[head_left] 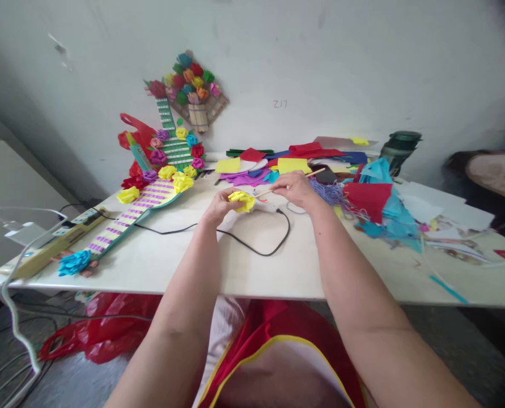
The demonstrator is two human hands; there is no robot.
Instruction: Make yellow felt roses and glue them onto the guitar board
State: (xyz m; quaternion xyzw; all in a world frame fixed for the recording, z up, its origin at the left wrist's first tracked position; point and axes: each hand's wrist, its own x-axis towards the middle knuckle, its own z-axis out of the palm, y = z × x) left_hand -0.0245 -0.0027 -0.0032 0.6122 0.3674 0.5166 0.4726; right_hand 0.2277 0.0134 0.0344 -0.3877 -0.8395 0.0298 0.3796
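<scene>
Over the middle of the table, my left hand is closed on a yellow paper flower. To its right, my right hand grips a thin wooden stick, whose left end reaches toward the flower; whether it touches the petals I cannot tell. Below the hands a black cable curves across the white tabletop. On the left lies a guitar-shaped craft piece striped in purple, with yellow flowers at its wide end and a blue flower at its tip.
A green-striped craft piece with flowers leans on the wall at the left. Coloured paper sheets lie along the back. Blue and red paper scraps and a dark bottle are on the right. A power strip runs along the left edge.
</scene>
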